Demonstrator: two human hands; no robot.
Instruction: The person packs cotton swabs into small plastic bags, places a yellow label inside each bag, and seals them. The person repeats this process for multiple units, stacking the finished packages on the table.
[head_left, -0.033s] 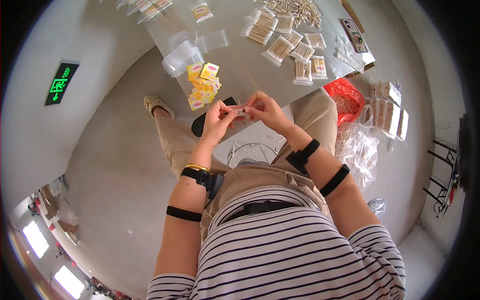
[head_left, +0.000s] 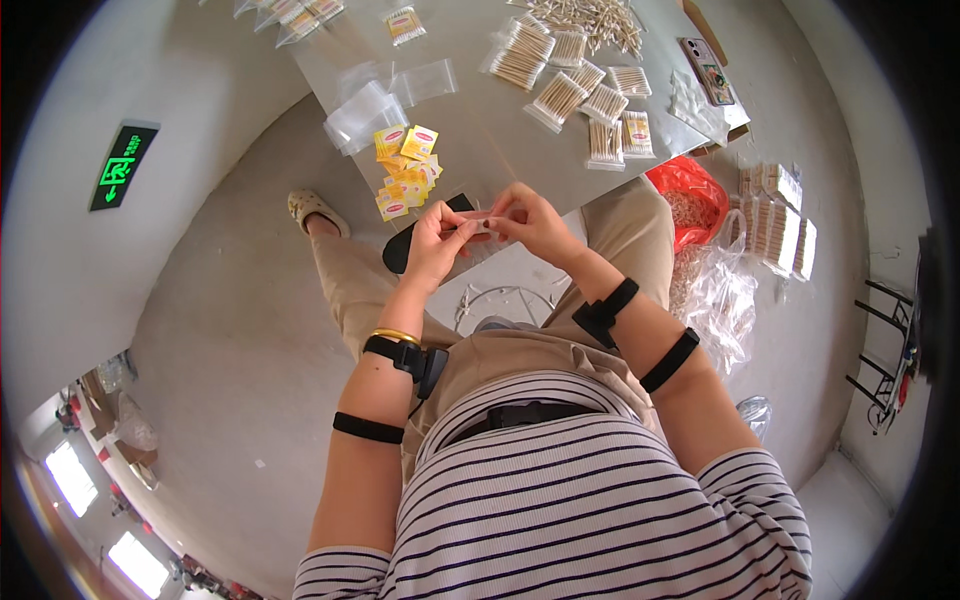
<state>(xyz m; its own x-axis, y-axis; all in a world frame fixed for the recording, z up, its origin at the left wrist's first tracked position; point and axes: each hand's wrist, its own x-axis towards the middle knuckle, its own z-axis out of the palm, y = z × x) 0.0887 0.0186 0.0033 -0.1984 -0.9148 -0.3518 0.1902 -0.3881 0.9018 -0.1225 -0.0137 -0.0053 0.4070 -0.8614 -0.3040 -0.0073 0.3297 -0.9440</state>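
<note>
1. Head view, centre: the left hand [head_left: 436,248] and right hand [head_left: 537,228] pinch a small translucent plastic piece [head_left: 480,227] between their fingertips, near the table [head_left: 480,125] edge.
2. Head view, tabletop: yellow cards [head_left: 408,172] lie left, bagged cotton swabs [head_left: 558,98] right.

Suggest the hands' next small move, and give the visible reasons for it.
Perhaps tease open the small filmy item, likely a bag: the left hand and right hand pinch it between them, while clear bags and yellow cards lie nearby on the table.
</note>
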